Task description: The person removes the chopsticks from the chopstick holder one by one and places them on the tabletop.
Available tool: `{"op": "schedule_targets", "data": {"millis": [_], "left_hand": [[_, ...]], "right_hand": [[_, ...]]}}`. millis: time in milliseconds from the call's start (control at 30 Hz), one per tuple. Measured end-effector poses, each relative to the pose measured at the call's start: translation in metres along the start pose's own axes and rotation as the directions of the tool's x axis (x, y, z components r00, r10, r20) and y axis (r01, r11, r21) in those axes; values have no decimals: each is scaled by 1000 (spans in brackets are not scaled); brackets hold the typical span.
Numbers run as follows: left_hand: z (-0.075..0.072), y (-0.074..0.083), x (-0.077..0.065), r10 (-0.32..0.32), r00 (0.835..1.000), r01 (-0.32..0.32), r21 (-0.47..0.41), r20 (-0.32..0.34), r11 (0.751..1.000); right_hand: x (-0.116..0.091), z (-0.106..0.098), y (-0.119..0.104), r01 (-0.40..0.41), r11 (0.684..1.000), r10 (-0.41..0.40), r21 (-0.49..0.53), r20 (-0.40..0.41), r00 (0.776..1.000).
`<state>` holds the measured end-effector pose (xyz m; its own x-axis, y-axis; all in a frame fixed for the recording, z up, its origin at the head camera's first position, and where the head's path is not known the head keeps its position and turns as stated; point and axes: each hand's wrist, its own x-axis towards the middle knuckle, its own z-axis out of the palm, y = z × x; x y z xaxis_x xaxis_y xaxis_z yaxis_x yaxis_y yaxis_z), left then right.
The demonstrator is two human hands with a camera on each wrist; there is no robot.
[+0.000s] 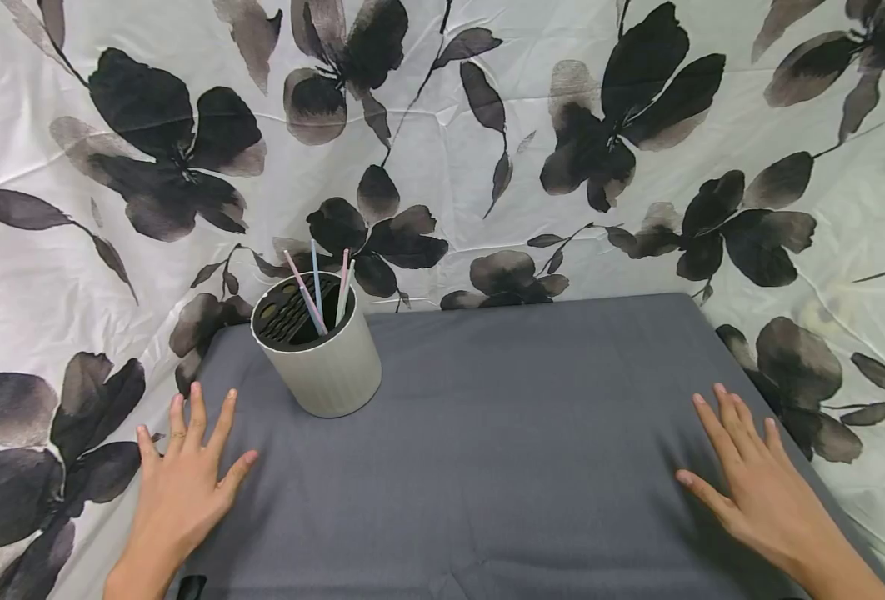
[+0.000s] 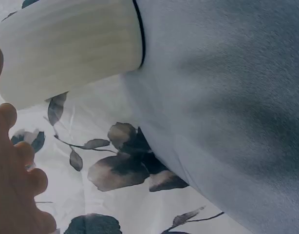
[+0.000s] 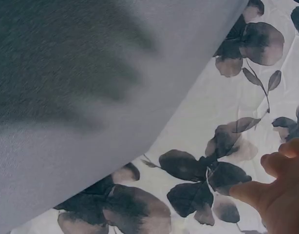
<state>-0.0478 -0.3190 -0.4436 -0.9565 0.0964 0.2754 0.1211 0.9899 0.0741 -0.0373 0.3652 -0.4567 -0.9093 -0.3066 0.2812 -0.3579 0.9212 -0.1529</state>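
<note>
My left hand (image 1: 183, 487) is held with fingers spread over the left edge of the grey-covered table (image 1: 502, 433), holding nothing. Just beyond it stands an upright pale cylindrical holder (image 1: 326, 375) with a dark slotted top. Several thin pastel sticks (image 1: 317, 292), pink, blue and whitish, poke up out of that top; what they are exactly cannot be told. At the right edge, my right hand (image 1: 757, 483) has its fingers spread too, with nothing in it. In the left wrist view the holder (image 2: 76, 48) appears sideways, close to the fingers.
A white cloth (image 1: 487, 250) with dark floral print hangs behind the table and shows along both sides. A small black object (image 1: 191, 587) lies at the bottom edge beside the left wrist. The grey cover has creases near the front.
</note>
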Motion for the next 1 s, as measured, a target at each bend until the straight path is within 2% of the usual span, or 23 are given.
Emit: {"op": "schedule_targets", "data": {"millis": [133, 233, 300, 400, 467, 533, 633, 700, 800, 900, 967, 1000], "left_hand": [[-5, 5, 2, -12, 1000, 11, -30, -28, 999], [-6, 11, 3, -28, 997, 23, -73, -75, 997], [-7, 17, 4, -47, 992, 33, -116, -119, 993], [-8, 25, 5, -91, 977, 54, -189, -191, 981], [-9, 30, 8, -126, 963, 69, -234, -236, 970], [-11, 34, 11, -167, 949, 92, -273, -266, 958], [-16, 40, 18, -240, 934, 147, -328, -265, 933], [-20, 43, 22, -294, 931, 195, -383, -218, 903], [-26, 47, 27, -363, 927, 281, -471, -91, 836], [-32, 46, 33, -404, 914, 355, -543, 33, 761], [-35, 46, 38, -413, 906, 383, -585, 90, 714], [-37, 45, 40, -411, 905, 388, -619, 114, 683]], "right_hand": [[4, -2, -5, -25, 998, 28, 61, -46, 999], [7, -4, -10, -65, 988, 78, 138, -93, 993], [8, -5, -16, -111, 976, 137, 187, -134, 981], [12, -6, -25, -152, 951, 215, 270, -220, 952], [16, -5, -30, -129, 937, 228, 324, -289, 930], [22, -4, -34, -64, 927, 207, 369, -363, 908], [32, -2, -42, 41, 909, 167, 415, -452, 876], [39, -2, -50, 100, 892, 149, 441, -496, 856], [50, -4, -65, 177, 860, 125, 479, -533, 837], [64, -6, -82, 276, 807, 89, 523, -568, 818], [75, -6, -91, 338, 767, 63, 545, -589, 806], [81, -5, -94, 369, 743, 53, 559, -597, 800]]}}
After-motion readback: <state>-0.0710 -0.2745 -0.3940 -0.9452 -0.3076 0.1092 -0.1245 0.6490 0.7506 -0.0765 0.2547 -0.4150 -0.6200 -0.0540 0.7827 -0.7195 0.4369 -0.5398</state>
